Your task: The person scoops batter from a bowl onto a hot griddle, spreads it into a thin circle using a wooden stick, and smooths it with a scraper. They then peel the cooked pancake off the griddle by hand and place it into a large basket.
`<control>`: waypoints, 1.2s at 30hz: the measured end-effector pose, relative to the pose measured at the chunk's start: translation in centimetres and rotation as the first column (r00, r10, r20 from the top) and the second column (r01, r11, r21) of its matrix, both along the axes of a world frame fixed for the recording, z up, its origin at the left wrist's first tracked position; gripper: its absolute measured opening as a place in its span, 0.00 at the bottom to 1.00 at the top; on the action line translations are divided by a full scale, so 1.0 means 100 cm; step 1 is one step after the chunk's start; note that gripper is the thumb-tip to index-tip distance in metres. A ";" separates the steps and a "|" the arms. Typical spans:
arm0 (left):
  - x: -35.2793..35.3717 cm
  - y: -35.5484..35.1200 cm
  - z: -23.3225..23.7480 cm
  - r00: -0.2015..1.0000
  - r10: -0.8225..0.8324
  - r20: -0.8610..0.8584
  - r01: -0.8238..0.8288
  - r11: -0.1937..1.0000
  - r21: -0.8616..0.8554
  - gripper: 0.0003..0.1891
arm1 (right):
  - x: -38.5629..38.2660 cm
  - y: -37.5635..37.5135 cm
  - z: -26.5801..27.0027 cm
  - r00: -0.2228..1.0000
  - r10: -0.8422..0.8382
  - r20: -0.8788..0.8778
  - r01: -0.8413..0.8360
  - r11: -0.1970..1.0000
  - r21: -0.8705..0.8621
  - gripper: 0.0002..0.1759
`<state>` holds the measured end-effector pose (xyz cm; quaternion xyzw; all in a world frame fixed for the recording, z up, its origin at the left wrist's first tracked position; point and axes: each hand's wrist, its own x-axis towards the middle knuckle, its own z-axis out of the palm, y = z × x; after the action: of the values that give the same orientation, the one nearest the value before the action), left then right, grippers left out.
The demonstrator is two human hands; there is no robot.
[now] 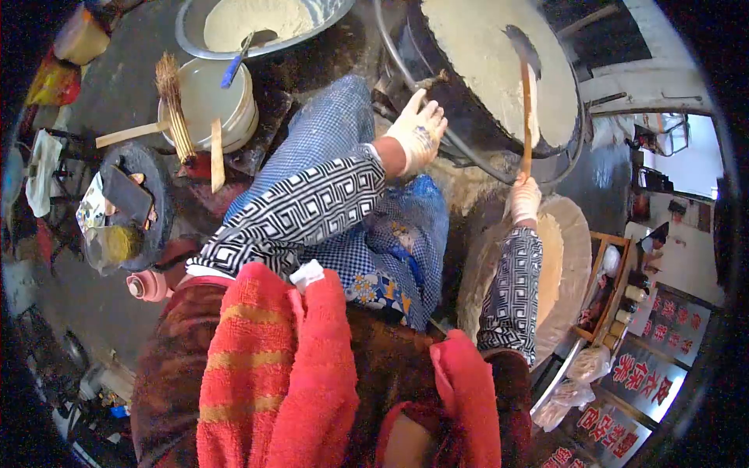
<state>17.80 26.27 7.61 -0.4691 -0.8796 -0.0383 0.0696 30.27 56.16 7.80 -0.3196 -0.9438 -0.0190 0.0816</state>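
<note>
My right hand (526,197), in a whitish glove, is closed around the lower end of a long wooden-handled scraper (527,117). Its dark curved blade lies on the pale batter-like layer (484,47) that covers a large round griddle (503,132). My left hand (419,132), gloved too, is held beside the griddle's near left edge, above my knee. Its fingers are spread and nothing shows in them. A curved metal rail (476,156) runs round the griddle close to both hands.
A metal basin (187,35) of pale batter holds a blue-handled ladle (232,70). Below it stands a white bucket (248,117) with a straw brush (175,109) across its rim. A round woven tray (573,249) lies under my right forearm. Red-lettered signs (640,378) stand at right.
</note>
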 end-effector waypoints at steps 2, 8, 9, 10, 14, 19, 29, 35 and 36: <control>-0.002 -0.002 -0.007 0.998 0.012 -0.055 -0.013 1.000 -0.020 0.28 | -0.002 0.004 0.009 1.000 0.019 -0.001 -0.019 1.000 0.005 0.21; -0.011 -0.012 0.006 0.997 0.024 -0.073 -0.034 0.990 -0.136 0.26 | 0.012 -0.007 -0.002 0.996 0.085 -0.002 -0.085 0.996 0.016 0.20; -0.015 -0.014 0.006 0.996 0.033 -0.088 -0.046 0.989 -0.143 0.26 | 0.012 0.006 -0.004 0.998 0.062 -0.021 -0.061 0.998 0.025 0.20; -0.018 -0.015 0.003 0.994 0.041 -0.100 -0.056 0.987 -0.152 0.26 | 0.009 0.006 0.003 0.999 0.038 -0.037 -0.037 0.999 0.032 0.21; -0.028 -0.021 0.004 0.993 0.084 -0.088 -0.092 0.992 -0.088 0.24 | 0.004 -0.014 0.022 0.996 0.087 0.004 -0.086 0.996 -0.036 0.22; -0.041 -0.023 -0.006 0.978 0.145 -0.151 -0.153 0.987 -0.044 0.22 | 0.007 -0.003 0.000 0.999 0.032 0.007 -0.031 0.998 -0.051 0.23; -0.092 -0.043 0.010 0.943 0.328 -0.055 -0.332 0.935 -0.125 0.23 | 0.051 -0.089 0.045 0.956 0.280 -0.092 -0.290 0.949 -0.122 0.18; -0.029 -0.030 0.016 0.992 0.122 0.027 -0.123 0.991 0.056 0.28 | 0.127 -0.096 0.030 0.991 0.132 0.034 -0.127 0.985 -0.113 0.17; -0.017 -0.022 0.011 0.996 0.084 0.030 -0.086 0.994 0.061 0.29 | 0.125 -0.096 0.030 0.990 0.077 0.116 -0.062 0.989 -0.131 0.17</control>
<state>16.08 24.10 8.71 -0.4283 -0.8980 -0.0691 0.0734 42.75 46.53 10.85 -0.2893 -0.9569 0.0248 0.0044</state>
